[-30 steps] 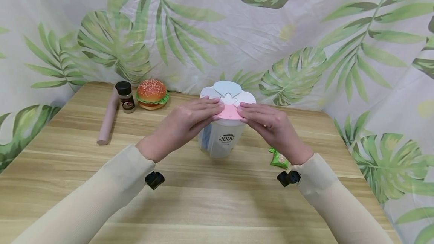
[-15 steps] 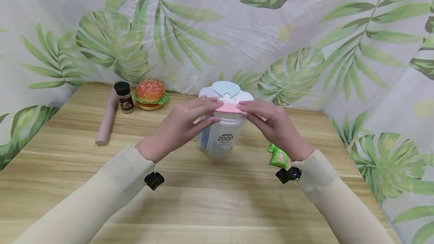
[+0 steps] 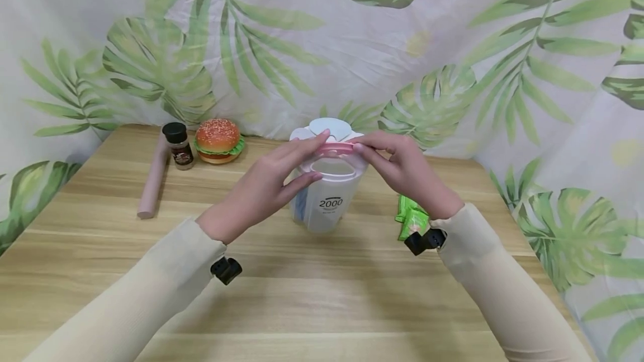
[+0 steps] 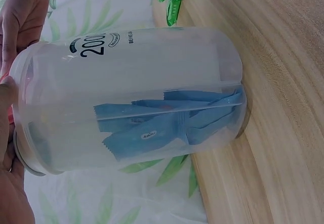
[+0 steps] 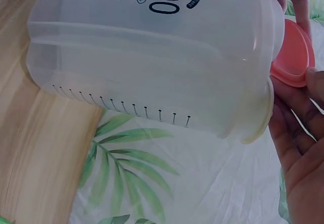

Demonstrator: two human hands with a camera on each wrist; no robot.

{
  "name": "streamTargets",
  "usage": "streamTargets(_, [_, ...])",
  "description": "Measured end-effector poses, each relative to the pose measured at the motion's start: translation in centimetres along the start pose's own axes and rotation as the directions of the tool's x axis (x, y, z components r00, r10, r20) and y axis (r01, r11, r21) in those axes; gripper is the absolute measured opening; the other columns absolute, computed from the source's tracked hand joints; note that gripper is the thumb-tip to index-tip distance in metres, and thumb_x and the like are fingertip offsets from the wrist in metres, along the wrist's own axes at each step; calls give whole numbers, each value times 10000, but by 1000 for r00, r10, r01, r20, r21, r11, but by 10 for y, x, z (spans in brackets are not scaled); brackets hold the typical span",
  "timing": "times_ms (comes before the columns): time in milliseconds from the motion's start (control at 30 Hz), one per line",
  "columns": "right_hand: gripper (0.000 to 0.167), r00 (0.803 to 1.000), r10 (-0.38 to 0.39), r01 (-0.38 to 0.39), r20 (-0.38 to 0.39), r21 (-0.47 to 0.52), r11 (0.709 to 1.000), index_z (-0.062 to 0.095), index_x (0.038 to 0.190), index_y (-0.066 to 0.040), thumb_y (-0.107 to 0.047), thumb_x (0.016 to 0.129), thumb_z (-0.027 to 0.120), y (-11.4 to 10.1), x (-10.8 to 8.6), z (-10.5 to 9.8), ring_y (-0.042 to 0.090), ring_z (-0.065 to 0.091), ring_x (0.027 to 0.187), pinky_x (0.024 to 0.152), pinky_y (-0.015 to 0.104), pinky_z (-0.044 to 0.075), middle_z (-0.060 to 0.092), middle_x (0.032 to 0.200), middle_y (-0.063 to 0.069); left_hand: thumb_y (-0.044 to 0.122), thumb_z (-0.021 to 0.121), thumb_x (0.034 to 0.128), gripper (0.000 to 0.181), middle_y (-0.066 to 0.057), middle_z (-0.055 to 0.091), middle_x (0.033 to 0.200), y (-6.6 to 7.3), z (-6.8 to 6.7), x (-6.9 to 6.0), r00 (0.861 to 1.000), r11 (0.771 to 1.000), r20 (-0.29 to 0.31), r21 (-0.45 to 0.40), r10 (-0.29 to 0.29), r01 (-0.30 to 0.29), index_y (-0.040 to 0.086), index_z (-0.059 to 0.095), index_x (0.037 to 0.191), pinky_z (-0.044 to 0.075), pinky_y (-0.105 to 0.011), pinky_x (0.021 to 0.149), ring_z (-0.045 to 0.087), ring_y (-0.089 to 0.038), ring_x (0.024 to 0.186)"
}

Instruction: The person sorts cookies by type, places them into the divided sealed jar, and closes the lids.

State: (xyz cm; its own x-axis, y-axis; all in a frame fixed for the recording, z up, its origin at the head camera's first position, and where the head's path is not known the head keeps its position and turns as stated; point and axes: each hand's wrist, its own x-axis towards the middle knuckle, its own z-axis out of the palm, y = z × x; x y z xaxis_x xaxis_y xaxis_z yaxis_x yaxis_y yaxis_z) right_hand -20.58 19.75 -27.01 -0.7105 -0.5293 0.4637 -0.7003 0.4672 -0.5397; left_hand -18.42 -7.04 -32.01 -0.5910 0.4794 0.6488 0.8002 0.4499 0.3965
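Note:
A translucent storage canister (image 3: 327, 204) marked 2000 stands upright on the table, its flower-shaped lid divided into coloured flaps. The front pink flap (image 5: 293, 52) is raised, baring an opening (image 3: 332, 167). My right hand (image 3: 410, 169) pinches that flap between thumb and forefinger. On the lid's left side my left hand (image 3: 266, 189) rests with fairly straight fingers, its thumb apart from them near the front rim. The pale blue flap (image 3: 329, 126) at the back lies flat. Blue wrapped packets (image 4: 157, 123) fill the bottom of one compartment.
Green wrapped packets (image 3: 413, 222) lie right of the canister, below my right wrist. At the back left are a toy hamburger (image 3: 218, 139), a black-capped seasoning jar (image 3: 180, 147) and a pinkish rod (image 3: 153, 177). A leaf-print cloth (image 3: 282, 32) hangs behind the table.
The pink flap has tilted up from flat, exposing the opening under it. My right fingers have risen with it and pinch its edge, and the left thumb and fingers have spread apart.

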Motion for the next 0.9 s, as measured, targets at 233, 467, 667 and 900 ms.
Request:
streamTargets(233, [190, 994, 109, -110, 28, 32, 993, 791, 1142, -9, -84, 1034, 654, -5, 7, -3, 221, 743, 995, 863, 169, 577, 793, 1113, 142, 147, 727, 992, 688, -75, 634, 1442, 0, -3, 2, 999, 999, 16, -20, 37, -37, 203, 435, 1613, 518, -411, 1134, 593, -246, 1370])
streamTargets(467, [208, 988, 151, -152, 27, 37, 988, 788, 1162, -26, -131, 1043, 654, -5, 6, -3, 225, 743, 1018, 919, 304, 609, 793, 1126, 129, 148, 746, 978, 675, -106, 653, 1398, 0, -4, 5, 1000, 998, 27, -64, -13, 14, 178, 467, 1592, 550, -414, 1085, 637, -246, 1295])
streamTargets(667, [214, 992, 123, -124, 10, 52, 991, 769, 1209, -52, -119, 1043, 651, -1, -5, 0, 182, 720, 1129, 1009, 284, 582, 775, 1206, 92, 142, 764, 964, 659, -95, 666, 1396, -1, -6, 6, 999, 995, 29, -86, -39, 42, 177, 505, 1569, 560, -417, 1071, 653, -243, 1281])
streamTargets(900, [234, 994, 26, -14, -102, 113, 993, 731, 1229, 20, 19, 1016, 635, 15, -28, -1, 24, 674, 1156, 991, 154, 553, 750, 1234, 180, 140, 770, 959, 647, -102, 682, 1383, 0, -6, 4, 999, 995, 15, -94, -44, 45, 160, 522, 1556, 557, -427, 1076, 662, -252, 1278])
